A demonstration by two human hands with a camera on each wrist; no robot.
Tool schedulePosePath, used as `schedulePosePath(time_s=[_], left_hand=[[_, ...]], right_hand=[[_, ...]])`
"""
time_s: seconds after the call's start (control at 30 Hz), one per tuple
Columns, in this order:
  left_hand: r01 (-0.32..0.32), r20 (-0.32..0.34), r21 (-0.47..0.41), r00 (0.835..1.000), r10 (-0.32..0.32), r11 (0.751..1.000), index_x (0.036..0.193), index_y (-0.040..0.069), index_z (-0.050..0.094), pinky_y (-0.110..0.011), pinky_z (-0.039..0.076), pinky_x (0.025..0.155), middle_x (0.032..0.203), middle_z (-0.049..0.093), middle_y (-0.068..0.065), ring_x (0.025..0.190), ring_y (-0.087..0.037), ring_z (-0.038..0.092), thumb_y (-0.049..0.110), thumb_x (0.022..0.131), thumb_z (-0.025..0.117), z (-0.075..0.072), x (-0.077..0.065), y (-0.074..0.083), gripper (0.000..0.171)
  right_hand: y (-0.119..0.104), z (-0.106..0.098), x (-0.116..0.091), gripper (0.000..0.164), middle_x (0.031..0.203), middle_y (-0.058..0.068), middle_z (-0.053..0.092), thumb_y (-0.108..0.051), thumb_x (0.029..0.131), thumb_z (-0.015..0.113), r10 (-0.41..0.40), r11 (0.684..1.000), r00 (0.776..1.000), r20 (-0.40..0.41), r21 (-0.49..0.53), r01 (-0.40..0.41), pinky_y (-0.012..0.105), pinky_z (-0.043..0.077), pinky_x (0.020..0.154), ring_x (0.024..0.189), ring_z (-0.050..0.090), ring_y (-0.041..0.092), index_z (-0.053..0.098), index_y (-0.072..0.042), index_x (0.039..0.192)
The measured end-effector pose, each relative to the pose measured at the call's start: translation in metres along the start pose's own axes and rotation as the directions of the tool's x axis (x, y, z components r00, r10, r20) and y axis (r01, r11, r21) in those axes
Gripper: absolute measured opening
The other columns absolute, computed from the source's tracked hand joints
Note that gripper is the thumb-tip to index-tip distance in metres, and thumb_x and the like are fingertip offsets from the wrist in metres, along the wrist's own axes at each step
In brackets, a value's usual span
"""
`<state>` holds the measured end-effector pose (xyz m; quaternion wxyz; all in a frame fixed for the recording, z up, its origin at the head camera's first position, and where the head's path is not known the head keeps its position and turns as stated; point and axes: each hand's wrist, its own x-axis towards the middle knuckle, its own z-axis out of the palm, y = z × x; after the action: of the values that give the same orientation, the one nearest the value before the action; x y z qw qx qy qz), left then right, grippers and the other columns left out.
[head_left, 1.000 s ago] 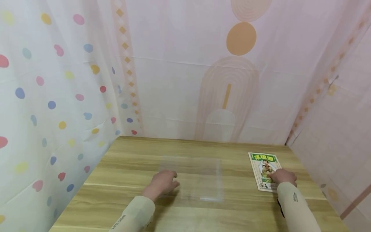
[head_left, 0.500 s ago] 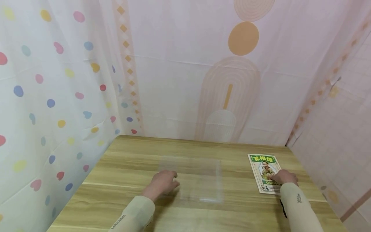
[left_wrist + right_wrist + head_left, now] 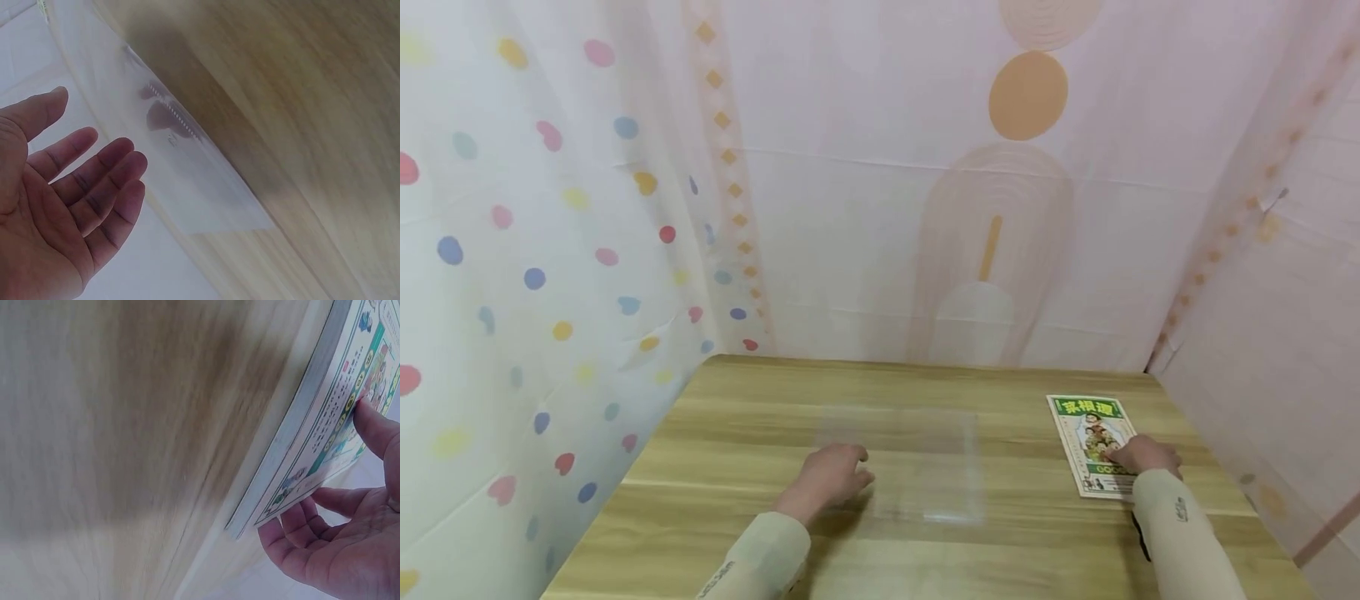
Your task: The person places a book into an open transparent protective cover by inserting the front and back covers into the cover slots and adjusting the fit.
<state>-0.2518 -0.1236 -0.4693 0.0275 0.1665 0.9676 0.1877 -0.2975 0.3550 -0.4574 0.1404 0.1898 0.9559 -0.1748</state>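
A clear plastic sheet (image 3: 925,467), much like a sleeve, lies flat on the wooden table in the middle of the head view. Over its left edge hovers my left hand (image 3: 831,475), fingers loosely bent and holding nothing; the left wrist view shows the palm (image 3: 50,219) apart from the plastic. Towards the table's right side lies a book (image 3: 1090,433) with a green title band and cartoon figures. My right hand (image 3: 1150,457) grips its right edge. In the right wrist view the thumb (image 3: 378,431) presses the cover while the fingers (image 3: 294,540) curl at the edge.
The wood-grain table (image 3: 760,400) meets a pale patterned curtain (image 3: 850,250) at the back. A dotted curtain (image 3: 550,208) hangs along the left, and another pale one (image 3: 1300,333) along the right, close to the book's side.
The head view shifts slightly. The book's near end has edged a little to the right with my right hand. My left hand stays over the plastic sheet.
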Motion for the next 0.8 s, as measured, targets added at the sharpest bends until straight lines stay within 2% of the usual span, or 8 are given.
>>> schedulePosePath(time_s=[0.13,0.33,0.53,0.63,0.8], left_hand=[[-0.01,-0.007,0.009,1.0,0.01,1.0,0.112,0.0,0.069,-0.054,0.05,0.09,0.111,0.069,-0.018,0.106,-0.039,0.062,0.025,0.092,0.069,0.0,0.0,0.001,0.032],[-0.003,0.001,0.031,1.0,0.003,1.0,0.111,0.001,0.069,-0.054,0.051,0.089,0.11,0.07,-0.017,0.105,-0.039,0.063,0.026,0.092,0.071,0.002,-0.001,-0.003,0.032],[-0.022,-0.002,0.01,1.0,0.022,1.0,0.112,0.001,0.069,-0.054,0.05,0.091,0.111,0.07,-0.017,0.106,-0.039,0.063,0.026,0.092,0.07,0.005,0.0,-0.001,0.031],[-0.017,-0.009,0.006,1.0,0.017,1.0,0.112,0.002,0.069,-0.054,0.05,0.091,0.111,0.069,-0.017,0.106,-0.038,0.063,0.026,0.093,0.07,0.006,0.002,0.0,0.031],[-0.024,-0.023,0.01,0.999,0.024,1.0,0.11,0.002,0.069,-0.053,0.051,0.088,0.11,0.07,-0.016,0.104,-0.038,0.064,0.027,0.092,0.071,0.007,0.006,0.004,0.031]], right_hand=[[0.003,0.005,-0.002,0.061,0.116,0.057,0.027,-0.034,0.098,0.057,0.004,0.999,1.0,-0.012,0.046,-0.003,0.065,0.041,0.09,0.115,0.03,0.067,0.052,0.025,0.111],[0.005,0.012,-0.003,0.062,0.114,0.056,0.027,-0.035,0.096,0.061,-0.023,0.995,0.999,-0.027,0.091,0.026,0.064,0.044,0.086,0.112,0.032,0.066,0.051,0.025,0.11],[0.009,0.011,-0.004,0.068,0.114,0.056,0.026,-0.038,0.094,0.062,-0.002,0.996,0.999,-0.033,0.093,0.005,0.063,0.043,0.087,0.112,0.032,0.065,0.048,0.025,0.113],[0.008,0.011,-0.005,0.069,0.114,0.056,0.027,-0.039,0.094,0.063,-0.016,0.996,1.0,-0.024,0.082,0.018,0.062,0.044,0.087,0.112,0.033,0.065,0.048,0.025,0.113],[0.003,0.011,-0.005,0.064,0.111,0.054,0.035,-0.038,0.095,0.061,-0.025,0.998,0.999,-0.034,0.052,0.027,0.059,0.047,0.083,0.108,0.04,0.062,0.053,0.024,0.109]])
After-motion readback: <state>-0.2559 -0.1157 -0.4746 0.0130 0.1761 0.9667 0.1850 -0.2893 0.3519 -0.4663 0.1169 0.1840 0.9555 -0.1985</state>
